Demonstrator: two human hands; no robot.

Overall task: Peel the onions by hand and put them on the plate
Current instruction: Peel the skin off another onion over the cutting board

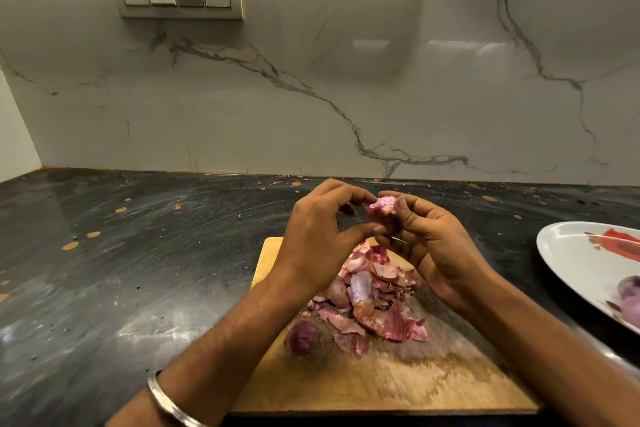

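While the small, half-stripped pink-red onion sits raised above the worn wooden chopping board, the head view shows the right hand curled round it from the right, thumb and fingers pinching it, and the left hand closing its fingertips on the onion's near edge, apparently plucking at a flap of skin. Below them a heap of papery pink and purple onion skins covers the middle of the board, with one dark purple unpeeled onion lying at the heap's left edge. At the right margin the white oval plate with a red printed motif rests on the black speckled stone counter, well apart from the hands, and a pale purple peeled onion already lies on it, partly cut off by the frame. My judgement is that the main risk is slippage: the bulb is small and probably slick, so a hard tug could pop it loose into the skins or onto the counter. Skin may also tear short, leaving patches. The reach to the plate is long enough for a drop.
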